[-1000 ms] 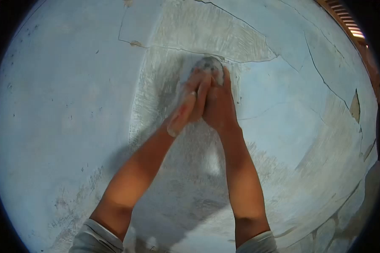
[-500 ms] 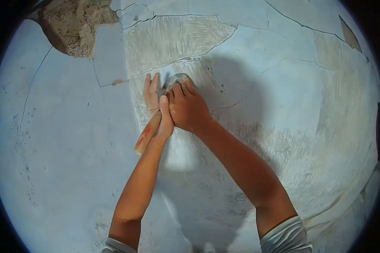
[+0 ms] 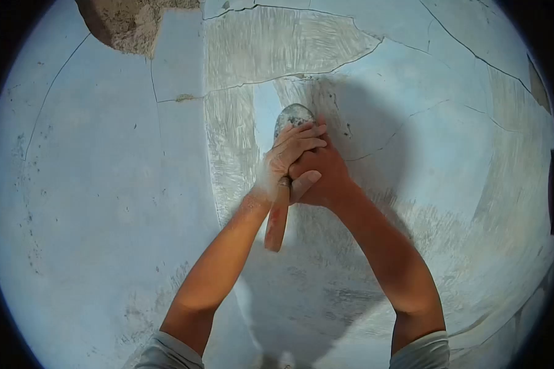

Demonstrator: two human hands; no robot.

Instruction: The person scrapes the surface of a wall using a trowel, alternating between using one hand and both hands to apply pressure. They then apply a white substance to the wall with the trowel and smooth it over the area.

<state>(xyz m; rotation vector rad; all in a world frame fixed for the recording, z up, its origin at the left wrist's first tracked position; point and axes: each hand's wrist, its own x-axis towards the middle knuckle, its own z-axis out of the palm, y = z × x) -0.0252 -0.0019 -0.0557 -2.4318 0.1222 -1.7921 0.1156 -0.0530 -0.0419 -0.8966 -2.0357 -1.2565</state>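
A trowel (image 3: pixel 277 221) with a rounded, plaster-smeared metal blade and a red-marked wooden handle lies against the pale blue wall (image 3: pixel 123 154). Its blade points up and the handle hangs down, tilted slightly left. My right hand (image 3: pixel 327 175) is closed on the blade from the right, its fingertips mostly covered. Across it lies my left hand (image 3: pixel 292 144), fingers bent over the right hand and the blade, thumb stretched over the right hand's back. The trowel's neck emerges between the left wrist and thumb. Scraped, streaky patches (image 3: pixel 231 135) surround the blade.
A broken hole (image 3: pixel 132 27) with rough brown material opens at the upper left. Thin cracks (image 3: pixel 277 80) cross the wall above the hands. A grey scraped patch (image 3: pixel 277 40) lies higher up, and a smaller broken gap (image 3: pixel 538 83) shows at the far right.
My left hand has gone from beside the trowel to on top of my right hand and the blade. The handle has swung closer to upright, and the view has shifted.
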